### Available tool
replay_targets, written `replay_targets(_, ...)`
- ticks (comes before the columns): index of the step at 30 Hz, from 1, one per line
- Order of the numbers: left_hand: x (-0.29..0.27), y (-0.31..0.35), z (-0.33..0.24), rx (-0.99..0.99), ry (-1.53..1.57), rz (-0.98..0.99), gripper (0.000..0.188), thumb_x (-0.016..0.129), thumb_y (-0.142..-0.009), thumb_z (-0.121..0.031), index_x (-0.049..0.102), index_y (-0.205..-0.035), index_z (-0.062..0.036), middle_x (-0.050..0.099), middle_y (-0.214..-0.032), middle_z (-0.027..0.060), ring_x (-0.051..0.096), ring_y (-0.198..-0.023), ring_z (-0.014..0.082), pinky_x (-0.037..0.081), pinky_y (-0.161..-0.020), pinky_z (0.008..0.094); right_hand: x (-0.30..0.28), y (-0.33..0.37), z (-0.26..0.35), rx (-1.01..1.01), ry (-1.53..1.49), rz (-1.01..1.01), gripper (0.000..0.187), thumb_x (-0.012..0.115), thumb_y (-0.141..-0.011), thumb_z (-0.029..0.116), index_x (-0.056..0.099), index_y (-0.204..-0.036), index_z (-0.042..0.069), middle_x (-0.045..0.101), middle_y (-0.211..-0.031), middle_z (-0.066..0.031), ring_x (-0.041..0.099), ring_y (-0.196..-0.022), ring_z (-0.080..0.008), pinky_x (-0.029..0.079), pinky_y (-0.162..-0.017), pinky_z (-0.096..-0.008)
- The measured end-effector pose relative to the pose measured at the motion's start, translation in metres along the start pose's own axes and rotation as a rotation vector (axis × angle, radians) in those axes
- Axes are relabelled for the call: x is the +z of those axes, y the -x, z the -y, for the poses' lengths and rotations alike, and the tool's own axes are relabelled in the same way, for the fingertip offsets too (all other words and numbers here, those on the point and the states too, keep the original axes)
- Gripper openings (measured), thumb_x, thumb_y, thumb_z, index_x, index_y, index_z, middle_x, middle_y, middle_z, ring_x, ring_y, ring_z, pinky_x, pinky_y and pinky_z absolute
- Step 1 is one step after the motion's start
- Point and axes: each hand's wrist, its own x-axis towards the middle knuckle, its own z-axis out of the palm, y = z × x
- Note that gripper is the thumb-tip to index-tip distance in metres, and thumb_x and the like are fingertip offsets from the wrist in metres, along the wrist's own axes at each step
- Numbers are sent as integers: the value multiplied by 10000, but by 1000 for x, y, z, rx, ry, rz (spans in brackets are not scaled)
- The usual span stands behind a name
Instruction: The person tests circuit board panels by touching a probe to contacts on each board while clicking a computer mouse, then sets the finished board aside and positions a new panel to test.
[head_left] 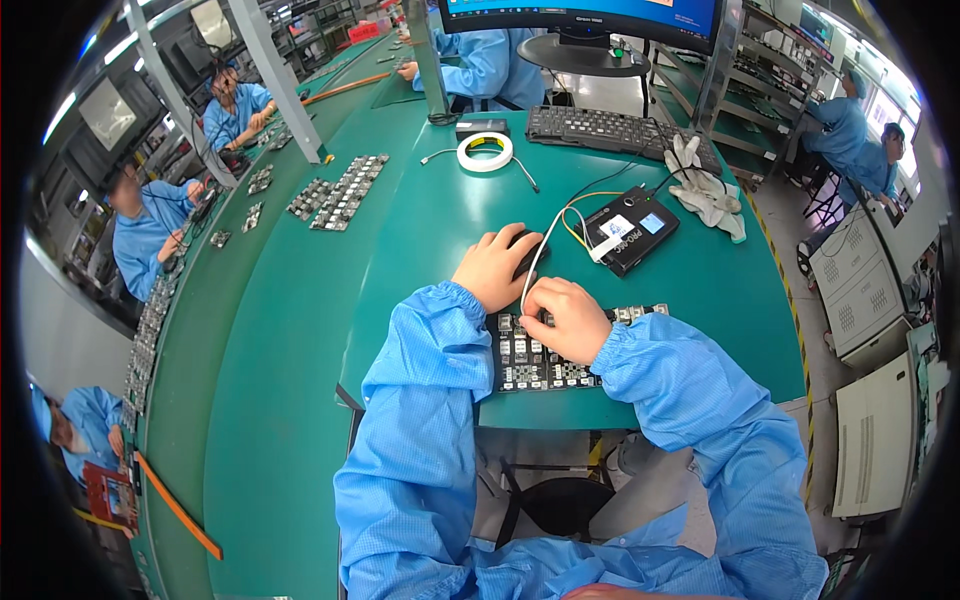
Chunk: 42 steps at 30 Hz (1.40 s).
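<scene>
My left hand (493, 268) rests curled over a black computer mouse (530, 252), which shows beyond its fingers. Just to the right, my right hand (567, 318) pinches the end of a white cable (541, 250) above a panel of circuit boards (522, 376). The tip of the cable is hidden under my fingers. From there the cable curves up and over to a black box-shaped device (627, 232) with a small lit screen. Part of the panel lies hidden beneath my right hand and sleeve.
White gloves (705, 190) lie by a black keyboard (600, 130) under a monitor (590, 12). A roll of white tape (484, 153) sits near the back. More circuit boards (345, 195) stand in rows to the left. Several co-workers in blue are seated around.
</scene>
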Motion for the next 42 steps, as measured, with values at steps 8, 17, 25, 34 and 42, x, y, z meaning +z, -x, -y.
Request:
replay_targets(8, -3, -4, -1, 20, 11, -7, 562, 663, -813, -206, 501, -1346, -133, 455, -1378, 166, 505, -1163, 409, 442, -981, 467, -2, -4, -3, -32, 3, 23, 139, 690, -772, 112, 560, -761, 61, 602, -839, -72, 582, -814, -288, 464, -746, -400)
replay_targets(17, 1, 3, 0, 35, -21, -7, 568, 659, -820, -214, 498, -1359, -135, 462, -1365, 170, 509, -1152, 407, 447, -980, 459, 2, 4, 1, -36, 38, 43, 150, 673, -811, 214, 574, -789, 103, 600, -855, -49, 582, -884, -279, 440, -766, -413)
replay_targets(25, -1, -1, -5, 29, -8, -4, 588, 671, -816, -206, 480, -1368, -141, 468, -1356, 160, 521, -1119, 412, 456, -965, 454, -1, 4, 0, 15, 63, 60, 149, 652, -816, 221, 583, -751, 107, 621, -844, -30, 595, -918, -252, 437, -807, -410)
replay_targets(34, -3, -2, -5, 18, 9, 7, 602, 676, -814, -197, 467, -1376, -145, 465, -1355, 163, 521, -1117, 420, 452, -965, 454, 1, 2, 1, -7, 76, 52, 144, 645, -820, 220, 586, -752, 107, 620, -856, -33, 595, -933, -247, 441, -824, -411)
replay_targets(42, -1, -1, -5, -9, 17, -11, 610, 688, -821, -210, 461, -1385, -161, 413, -1388, 230, 480, -1205, 454, 436, -1002, 465, 1, 4, 2, -10, 102, 38, 118, 633, -807, 209, 601, -773, 101, 622, -867, -35, 595, -933, -244, 444, -816, -410)
